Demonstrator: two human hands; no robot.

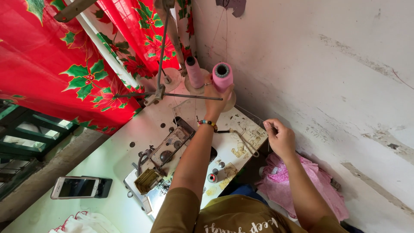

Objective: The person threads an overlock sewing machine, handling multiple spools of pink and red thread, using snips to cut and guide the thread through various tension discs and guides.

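While the left hand (214,92) grips a pink spool (222,76), the right hand (279,137) seemingly pinches thread.

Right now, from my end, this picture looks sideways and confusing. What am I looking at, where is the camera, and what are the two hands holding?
There is one picture, from a camera on the person's head looking down, so the scene appears turned. The white surface is a sewing machine on its table, beside a pale wall. The left hand grips a pink thread cone on the thread stand at the back; a second pink cone stands next to it. The right hand pinches something thin, probably a thread, too fine to confirm. On the table lie a phone and small scissors. Pink cloth sits below the right arm, and a red flowered curtain hangs behind.
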